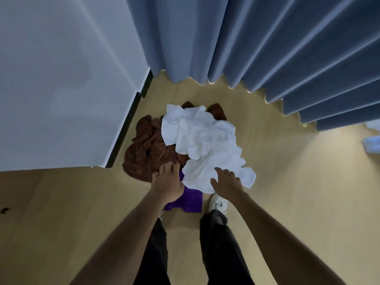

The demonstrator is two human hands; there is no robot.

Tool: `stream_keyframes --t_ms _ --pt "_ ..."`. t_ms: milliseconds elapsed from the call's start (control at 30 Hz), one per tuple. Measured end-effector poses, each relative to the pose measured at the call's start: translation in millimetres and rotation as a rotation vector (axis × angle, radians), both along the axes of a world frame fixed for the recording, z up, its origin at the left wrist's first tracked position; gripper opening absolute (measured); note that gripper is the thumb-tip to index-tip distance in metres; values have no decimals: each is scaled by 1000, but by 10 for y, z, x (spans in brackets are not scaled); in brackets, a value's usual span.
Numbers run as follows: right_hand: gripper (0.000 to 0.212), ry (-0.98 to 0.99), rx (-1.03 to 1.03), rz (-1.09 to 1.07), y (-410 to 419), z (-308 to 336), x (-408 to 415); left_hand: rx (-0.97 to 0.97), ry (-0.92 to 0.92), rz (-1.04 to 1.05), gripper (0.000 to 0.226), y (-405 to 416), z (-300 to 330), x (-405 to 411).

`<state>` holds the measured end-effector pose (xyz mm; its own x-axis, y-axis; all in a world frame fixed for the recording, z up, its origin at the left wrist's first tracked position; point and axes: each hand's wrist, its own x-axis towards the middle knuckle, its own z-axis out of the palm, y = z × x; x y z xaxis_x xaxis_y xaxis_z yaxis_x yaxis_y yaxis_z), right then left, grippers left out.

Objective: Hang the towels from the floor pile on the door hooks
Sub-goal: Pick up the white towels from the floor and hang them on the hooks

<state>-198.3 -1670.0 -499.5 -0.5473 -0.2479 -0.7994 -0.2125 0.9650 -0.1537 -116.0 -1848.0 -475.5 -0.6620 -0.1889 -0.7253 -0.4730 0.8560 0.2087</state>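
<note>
A pile of towels lies on the wooden floor in front of me. White towels (202,138) lie crumpled on top, a brown towel (147,149) spreads to the left, and a purple towel (188,199) shows at the near edge. My left hand (167,181) reaches down over the brown and purple towels with fingers spread, holding nothing. My right hand (226,182) hovers over the near edge of the white towel, fingers relaxed. No door hooks are in view.
Blue curtains (257,42) hang to the floor behind the pile. A white wall (61,79) with a dark skirting stands on the left. My feet in light shoes (218,203) stand just before the pile. Pale objects lie at the right edge (372,144).
</note>
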Motion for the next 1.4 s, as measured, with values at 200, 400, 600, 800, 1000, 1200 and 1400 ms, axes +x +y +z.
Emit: stream_keyframes --t_ms 200,400,600,800,1000,1200,1400 --pt "52 -89 49 126 65 -1334 -281 51 -43 66 65 287 -1120 -64" --pt "54 -128 89 188 42 -2616 -403 85 -37 117 64 363 -2213 -126" --pt "50 -67 88 187 9 -3371 -518 83 -29 120 61 377 -2928 88" --pt "28 -52 49 102 8 -2827 -386 84 -182 100 58 385 -2587 362" --pt "29 -81 -96 95 -20 -1373 -374 104 -130 67 51 365 -1300 70" --pt "27 40 -382 170 -360 401 -648 154 54 81 48 448 114 -507" --pt "21 199 -613 204 -642 2236 -968 185 431 466 27 318 1577 -915"
